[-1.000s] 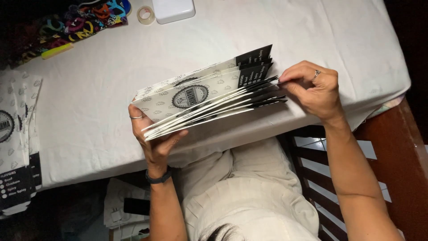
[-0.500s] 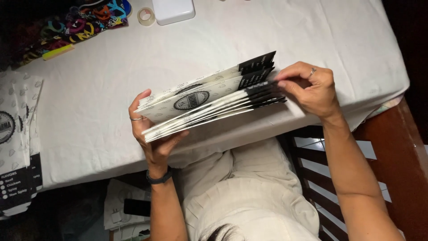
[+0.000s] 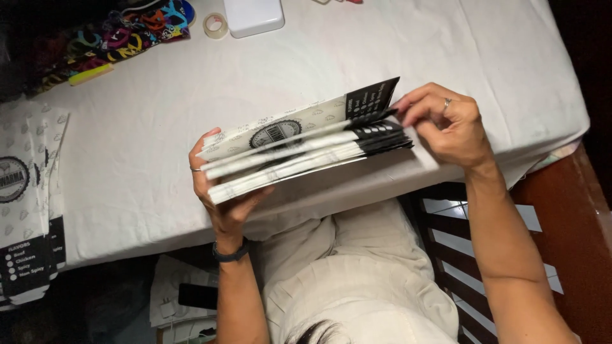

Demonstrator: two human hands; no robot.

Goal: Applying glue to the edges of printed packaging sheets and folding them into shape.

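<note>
Both hands hold one stack of flat printed cartons (image 3: 299,150) above the near edge of the bench (image 3: 159,159). Left hand (image 3: 220,194) closed around the stack's left end: thumb on top over the white patterned face, fingers wrapped underneath, ring on one finger, dark band at the wrist. Right hand (image 3: 446,127) at the stack's right end, where the black printed panels lie; fingertips curled onto the edges of the sheets, ring visible on one finger. Sheets fan apart slightly at that right end, top sheet lifted higher than those below it. Top sheet white with small grey motifs and a round black emblem near its middle.

Stack spans between the two hands, tilted so the right end sits higher in the head view, held just over the white cloth covering the bench, in front of the person's lap.

Elsewhere on the bench: second pile of the same flat cartons (image 3: 29,197) at far left, well apart from the hands; roll of clear tape (image 3: 215,25) and a white box (image 3: 254,15) at the far edge; multicoloured patterned item (image 3: 121,38) at top left
</note>
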